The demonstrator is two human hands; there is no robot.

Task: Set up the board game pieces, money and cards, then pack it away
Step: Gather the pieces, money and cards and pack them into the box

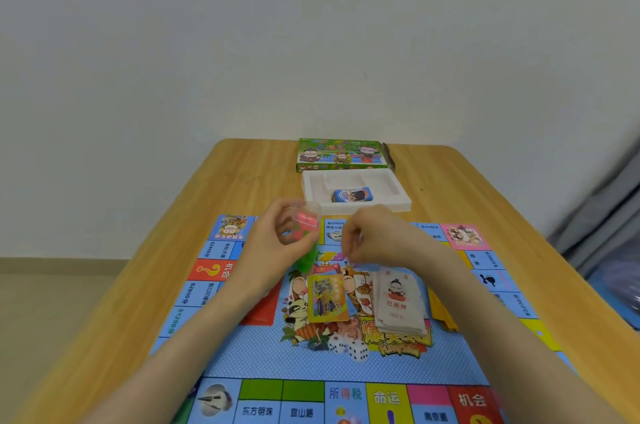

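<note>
Tray just beyond board edge

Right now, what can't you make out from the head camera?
Head view:
- What the right hand pinches, if anything: too small, fingers hide it.
- Pieces in the bag: blurred, wrapped by the left hand.
- Yellow stack: mostly under the right forearm.
- Board: near edge cut off by the frame.

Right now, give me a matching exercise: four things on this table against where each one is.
1 dice
2 blue card pack
3 green box
4 bag of pink and green pieces

A held in the left hand
B far end of the table
C lying on the board
D in the white tray

Pairs: 1-C; 2-D; 3-B; 4-A
</note>
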